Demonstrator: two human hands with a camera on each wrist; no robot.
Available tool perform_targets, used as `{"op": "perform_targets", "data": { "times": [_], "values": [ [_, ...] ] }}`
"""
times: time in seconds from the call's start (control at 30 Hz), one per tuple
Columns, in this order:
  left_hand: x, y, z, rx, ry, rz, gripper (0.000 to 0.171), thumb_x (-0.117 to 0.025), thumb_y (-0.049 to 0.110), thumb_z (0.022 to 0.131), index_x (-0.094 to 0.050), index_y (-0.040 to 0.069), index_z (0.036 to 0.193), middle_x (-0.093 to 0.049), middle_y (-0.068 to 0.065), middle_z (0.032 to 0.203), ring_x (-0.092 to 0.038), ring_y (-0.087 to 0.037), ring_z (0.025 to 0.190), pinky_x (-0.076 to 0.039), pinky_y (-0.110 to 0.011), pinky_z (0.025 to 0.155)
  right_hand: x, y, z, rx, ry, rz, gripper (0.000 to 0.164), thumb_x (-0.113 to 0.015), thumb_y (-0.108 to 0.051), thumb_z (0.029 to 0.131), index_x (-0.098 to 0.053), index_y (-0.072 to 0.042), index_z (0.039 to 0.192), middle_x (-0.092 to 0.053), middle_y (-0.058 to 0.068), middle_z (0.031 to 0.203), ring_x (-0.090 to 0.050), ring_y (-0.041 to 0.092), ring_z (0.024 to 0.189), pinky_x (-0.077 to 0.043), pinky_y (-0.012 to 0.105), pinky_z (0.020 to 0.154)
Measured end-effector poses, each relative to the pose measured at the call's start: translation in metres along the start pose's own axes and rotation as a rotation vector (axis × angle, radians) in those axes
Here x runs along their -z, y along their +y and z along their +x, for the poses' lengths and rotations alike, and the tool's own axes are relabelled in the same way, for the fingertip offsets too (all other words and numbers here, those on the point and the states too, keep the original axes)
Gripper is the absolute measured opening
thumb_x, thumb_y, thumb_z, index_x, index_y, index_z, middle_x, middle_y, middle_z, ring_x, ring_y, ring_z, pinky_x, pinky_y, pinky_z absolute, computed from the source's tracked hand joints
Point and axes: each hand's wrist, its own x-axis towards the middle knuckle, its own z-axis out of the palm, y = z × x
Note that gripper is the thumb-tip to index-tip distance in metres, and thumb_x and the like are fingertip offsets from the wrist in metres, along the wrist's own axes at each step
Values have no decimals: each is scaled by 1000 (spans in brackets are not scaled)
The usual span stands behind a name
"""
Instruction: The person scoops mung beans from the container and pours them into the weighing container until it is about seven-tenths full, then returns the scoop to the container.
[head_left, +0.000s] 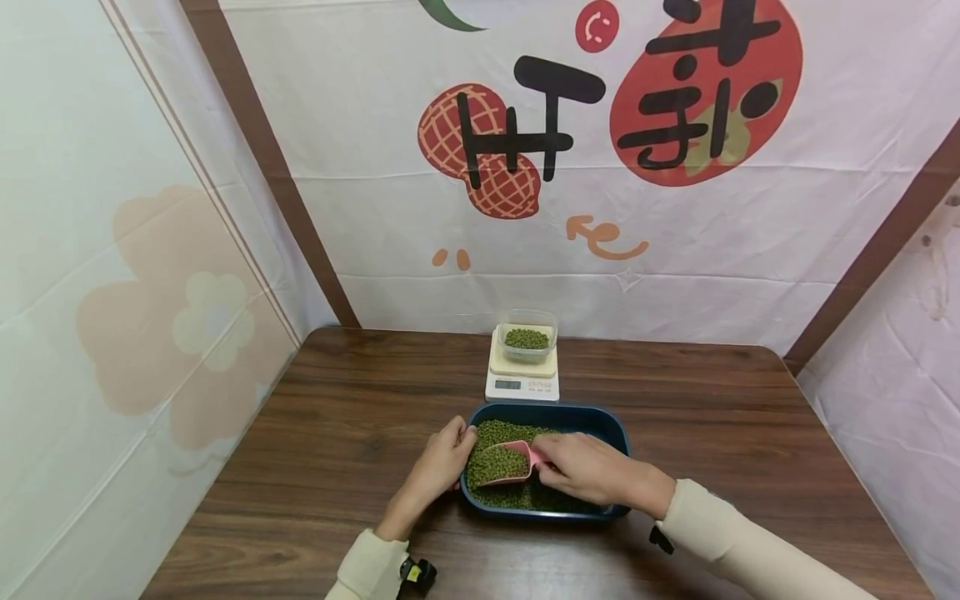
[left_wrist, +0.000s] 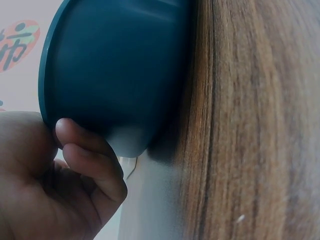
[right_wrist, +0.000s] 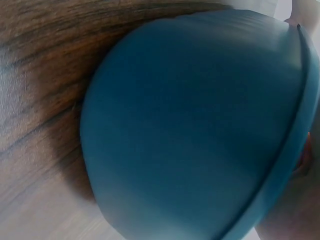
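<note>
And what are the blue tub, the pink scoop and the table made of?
The blue tub looks like plastic: smooth, evenly coloured, with a soft sheen.
The pink scoop is probably plastic too, as its thin walls are one plain colour.
The table shows brown wood grain and a slight shine, so it's maybe varnished wood or a wood-look covering.

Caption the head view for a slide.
Right hand holds a scoop of beans, left hand grips the tray, and a tub sits on the scale.
</note>
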Motion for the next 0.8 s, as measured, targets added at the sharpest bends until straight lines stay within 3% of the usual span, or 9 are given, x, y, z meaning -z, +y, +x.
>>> {"op": "perform_targets", "data": {
  "times": [0.8],
  "values": [
    [0,2,0,-6,-5,1,31,-39,29,106,-40,9,82,-41,-3,57,-47,-17,36,-44,-27,32,6,10,-18,4,131,-41,8,-51,-22,95,-45,-25,90,-38,-11,73,-30,3,53,-23,17,48]
  ]
}}
